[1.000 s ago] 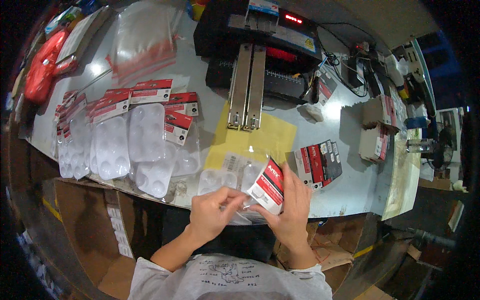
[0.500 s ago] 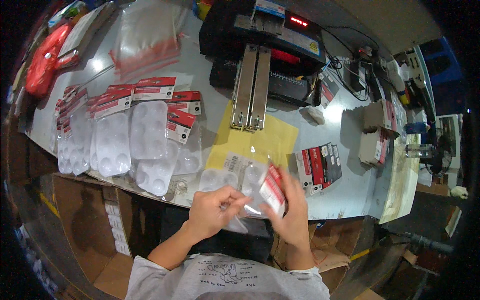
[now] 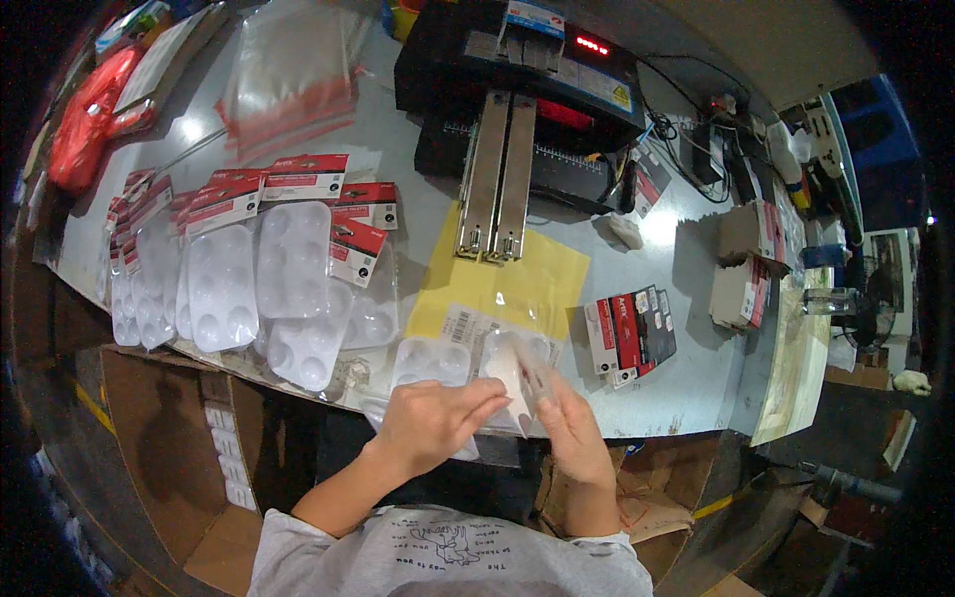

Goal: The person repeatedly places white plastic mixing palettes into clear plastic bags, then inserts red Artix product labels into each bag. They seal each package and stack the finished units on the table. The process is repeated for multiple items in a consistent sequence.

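Observation:
My right hand [image 3: 577, 433] grips a folded header card [image 3: 515, 393], whose pale side shows, tilted at the table's near edge. The fingers of my left hand [image 3: 430, 426] are pressed together and reach the card's left edge; what they pinch is hidden. Under and beyond my hands lie white plastic paint palettes [image 3: 432, 361] in clear bags with a barcode label [image 3: 460, 326]. They rest partly on a yellow sheet [image 3: 542, 279]. To the right of my right hand is a small fanned stack of red, black and white header cards [image 3: 629, 333].
Bagged palettes with red header cards [image 3: 221, 284] overlap along the left of the table. Behind them lie clear bags [image 3: 288, 75]. A black machine with metal bars [image 3: 497, 179] stands at the back middle. Small boxes [image 3: 741, 289] and cables [image 3: 706, 169] are at the right.
My right hand has turned the card, so its red printed face has swung out of sight and its pale side shows. My left fingers have straightened and moved right toward the card.

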`<state>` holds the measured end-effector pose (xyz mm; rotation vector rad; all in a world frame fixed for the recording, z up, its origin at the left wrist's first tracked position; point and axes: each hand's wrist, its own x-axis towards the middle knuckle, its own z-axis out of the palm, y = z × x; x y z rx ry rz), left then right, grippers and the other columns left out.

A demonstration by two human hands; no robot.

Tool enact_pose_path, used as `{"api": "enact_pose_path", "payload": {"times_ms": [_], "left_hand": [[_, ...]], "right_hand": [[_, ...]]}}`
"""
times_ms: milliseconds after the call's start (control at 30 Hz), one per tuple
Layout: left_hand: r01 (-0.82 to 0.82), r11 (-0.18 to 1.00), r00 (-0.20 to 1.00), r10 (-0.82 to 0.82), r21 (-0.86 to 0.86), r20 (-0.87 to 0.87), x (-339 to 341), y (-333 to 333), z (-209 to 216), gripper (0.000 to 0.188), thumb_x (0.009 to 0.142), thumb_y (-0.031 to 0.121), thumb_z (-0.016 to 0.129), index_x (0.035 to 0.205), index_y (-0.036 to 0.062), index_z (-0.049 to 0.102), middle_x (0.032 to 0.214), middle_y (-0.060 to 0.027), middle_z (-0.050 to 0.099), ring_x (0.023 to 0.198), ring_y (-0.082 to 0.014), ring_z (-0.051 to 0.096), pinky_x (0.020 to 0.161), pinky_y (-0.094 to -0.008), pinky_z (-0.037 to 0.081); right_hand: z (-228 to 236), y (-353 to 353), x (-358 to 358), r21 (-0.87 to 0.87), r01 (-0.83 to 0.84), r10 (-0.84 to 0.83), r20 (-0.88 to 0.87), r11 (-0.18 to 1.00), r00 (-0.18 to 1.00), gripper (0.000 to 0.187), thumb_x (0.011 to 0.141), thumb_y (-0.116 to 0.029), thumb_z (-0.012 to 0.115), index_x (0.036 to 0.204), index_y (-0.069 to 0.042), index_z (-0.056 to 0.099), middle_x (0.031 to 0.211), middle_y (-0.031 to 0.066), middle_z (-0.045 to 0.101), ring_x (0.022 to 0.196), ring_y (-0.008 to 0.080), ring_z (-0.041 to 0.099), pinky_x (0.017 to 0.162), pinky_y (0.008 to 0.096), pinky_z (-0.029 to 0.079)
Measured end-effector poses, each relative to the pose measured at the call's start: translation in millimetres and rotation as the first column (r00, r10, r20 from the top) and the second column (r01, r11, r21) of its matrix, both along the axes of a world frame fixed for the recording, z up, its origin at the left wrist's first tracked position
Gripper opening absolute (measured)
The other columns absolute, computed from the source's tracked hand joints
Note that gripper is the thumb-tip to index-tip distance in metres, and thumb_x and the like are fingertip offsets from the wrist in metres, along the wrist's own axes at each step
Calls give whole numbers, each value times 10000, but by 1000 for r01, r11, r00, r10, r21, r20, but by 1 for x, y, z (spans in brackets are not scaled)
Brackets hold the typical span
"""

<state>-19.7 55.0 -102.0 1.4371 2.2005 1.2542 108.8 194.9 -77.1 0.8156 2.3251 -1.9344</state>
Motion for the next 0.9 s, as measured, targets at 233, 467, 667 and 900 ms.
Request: {"api": "enact_pose_path", "payload": {"times_ms": [233, 467, 667, 900], "left_hand": [[-195, 974, 924, 221, -111, 311, 1, 6, 4, 107, 826, 176, 628, 898, 100, 604, 646, -70, 640, 530, -175, 630, 465, -262, 469], [-355, 935, 858, 325, 2, 398, 1, 9, 0, 223, 810, 136, 653, 988, 42, 558, 662, -87, 651, 568, -161, 647, 501, -242, 494], [-376, 924, 926, 370, 74, 79, 5, 14, -2, 289, 763, 125, 693, 994, 25, 550, 628, -65, 628, 522, -170, 612, 466, -258, 464], [-334, 942, 936, 327, 34, 126, 6, 9, 1, 250, 742, 84, 690, 960, 31, 581, 731, -71, 616, 580, -173, 622, 493, -271, 468]], "right_hand": [[21, -8, -9, 373, -188, 192, 28, 908, 981, 803, 721, -261, 699, 1351, 8, 279, 1219, 221, 444, 1099, 380, 447, 957, 404, 324], [27, -10, -9, 319, -167, 178, -8, 933, 984, 940, 650, -397, 742, 1345, 27, 273, 1232, 215, 429, 1113, 372, 432, 933, 422, 326], [16, -26, -11, 368, -25, 35, -19, 929, 999, 836, 685, -291, 723, 1332, 22, 296, 1185, 206, 443, 1061, 362, 455, 919, 400, 354], [-5, -28, -15, -16, 267, -267, -47, 964, 962, 452, 753, -120, 688, 1155, 1, 520, 968, 115, 601, 875, 169, 581, 785, 277, 453]]}}
